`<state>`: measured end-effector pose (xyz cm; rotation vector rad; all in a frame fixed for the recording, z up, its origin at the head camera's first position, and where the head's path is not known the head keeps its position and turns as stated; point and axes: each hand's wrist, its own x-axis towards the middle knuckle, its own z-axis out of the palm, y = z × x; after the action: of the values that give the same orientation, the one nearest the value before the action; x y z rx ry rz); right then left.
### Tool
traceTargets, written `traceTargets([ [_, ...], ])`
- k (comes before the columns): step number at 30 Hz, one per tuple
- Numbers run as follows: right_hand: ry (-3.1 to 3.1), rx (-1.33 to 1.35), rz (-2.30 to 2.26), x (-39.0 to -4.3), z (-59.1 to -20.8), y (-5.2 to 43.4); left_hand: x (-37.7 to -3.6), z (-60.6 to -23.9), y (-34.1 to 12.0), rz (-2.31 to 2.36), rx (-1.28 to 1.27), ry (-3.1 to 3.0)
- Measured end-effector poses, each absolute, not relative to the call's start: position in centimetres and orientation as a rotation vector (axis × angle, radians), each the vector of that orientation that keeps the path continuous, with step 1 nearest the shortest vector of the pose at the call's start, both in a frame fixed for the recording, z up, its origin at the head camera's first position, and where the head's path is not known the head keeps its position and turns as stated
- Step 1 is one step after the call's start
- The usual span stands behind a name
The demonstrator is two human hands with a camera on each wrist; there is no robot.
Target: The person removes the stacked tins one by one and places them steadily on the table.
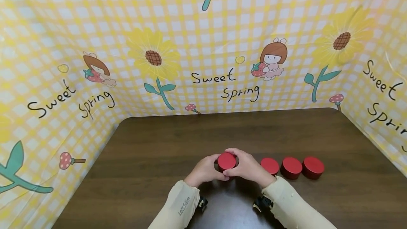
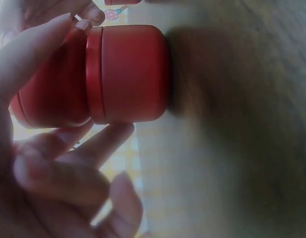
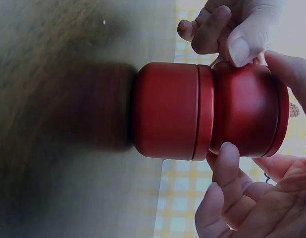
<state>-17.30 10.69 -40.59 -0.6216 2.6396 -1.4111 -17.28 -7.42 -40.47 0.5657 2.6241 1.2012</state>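
In front of me a small red round tin [image 1: 226, 160] is held from both sides at once. My left hand [image 1: 206, 170] grips its left side, fingers and thumb curved round it. From the right, my right hand [image 1: 250, 167] grips the same tin, and the two thumbs come close together at the near side. The wrist views show a second red tin [image 3: 165, 110] under the gripped upper tin [image 3: 247, 111]. The lower tin's base is against the table, and the upper one sits right at its lid rim. Some fingers hang free of the tins.
Right of my hands, three more red tins stand in a row: a near one [image 1: 269, 165] partly behind my right hand, a middle one [image 1: 291, 168] and an outer one [image 1: 313, 167]. The dark wooden table [image 1: 159, 144] is bordered by a yellow checked cloth [image 1: 203, 38].
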Motion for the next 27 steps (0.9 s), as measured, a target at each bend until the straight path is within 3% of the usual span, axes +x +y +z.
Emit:
traceTargets([
  [27,2.686,-0.636,-1.423,-17.32,-40.56,11.3,-17.82,-41.32,-6.94,1.168,0.48,2.638],
])
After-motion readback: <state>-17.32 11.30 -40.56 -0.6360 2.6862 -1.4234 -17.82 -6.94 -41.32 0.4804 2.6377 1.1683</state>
